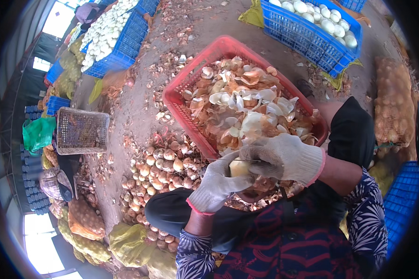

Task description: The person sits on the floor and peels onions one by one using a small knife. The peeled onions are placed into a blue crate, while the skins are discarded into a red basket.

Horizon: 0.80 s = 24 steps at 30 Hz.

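My left hand [220, 186], in a knit work glove with a pink cuff, grips a pale yellow onion [240, 167]. My right hand [282, 158], in a matching glove with soiled fingers, presses against the onion's right side. Its fingertips are partly hidden, so whether a small blade sits in them I cannot make out. Just beyond both hands a red plastic crate [227, 43] stands tilted across my view, heaped with loose onion skins [244, 101]. To the left of the crate a pile of unpeeled onions [160, 171] lies on the dirt floor.
Blue crates of peeled onions stand at the upper right [310, 45] and upper left [122, 45]. A pale empty-looking crate [83, 130] is at the left. Full mesh sacks lie at right [394, 101] and lower left [85, 216]. Another person [57, 185] is at the far left.
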Available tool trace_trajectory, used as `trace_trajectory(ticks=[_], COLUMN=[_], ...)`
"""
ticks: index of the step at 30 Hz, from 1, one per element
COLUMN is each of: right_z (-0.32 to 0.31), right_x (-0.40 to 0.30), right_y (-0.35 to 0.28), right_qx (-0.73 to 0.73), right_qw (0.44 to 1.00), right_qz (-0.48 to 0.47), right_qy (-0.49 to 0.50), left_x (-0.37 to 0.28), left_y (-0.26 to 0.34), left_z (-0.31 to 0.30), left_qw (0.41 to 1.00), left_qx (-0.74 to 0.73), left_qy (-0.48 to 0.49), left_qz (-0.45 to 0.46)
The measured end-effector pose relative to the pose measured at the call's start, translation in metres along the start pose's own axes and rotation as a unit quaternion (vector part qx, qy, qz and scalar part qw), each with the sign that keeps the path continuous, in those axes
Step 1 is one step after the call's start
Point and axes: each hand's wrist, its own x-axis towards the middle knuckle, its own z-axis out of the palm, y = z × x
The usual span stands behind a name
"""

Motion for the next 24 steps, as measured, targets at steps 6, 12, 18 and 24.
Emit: trace_trajectory(ticks=[6, 12, 18, 24], right_z=[-0.006, 0.007, 0.005, 0.004], right_x=[0.001, 0.002, 0.001, 0.003], right_y=[-0.007, -0.006, -0.009, -0.021], right_qx=[-0.105, -0.095, 0.594, 0.538], right_qw=[0.994, 0.99, 0.763, 0.809], right_qz=[-0.019, 0.05, 0.235, 0.221], right_qy=[-0.018, 0.092, 0.098, 0.084], left_x=[0.001, 0.006, 0.005, 0.007], left_y=[-0.003, -0.013, -0.026, -0.028], left_z=[-0.001, 0.005, 0.0, 0.0], left_qw=[0.998, 0.981, 0.965, 0.975], left_qx=[0.042, -0.135, -0.219, -0.179], left_qy=[-0.016, 0.08, 0.019, 0.021], left_qz=[0.033, 0.116, 0.143, 0.131])
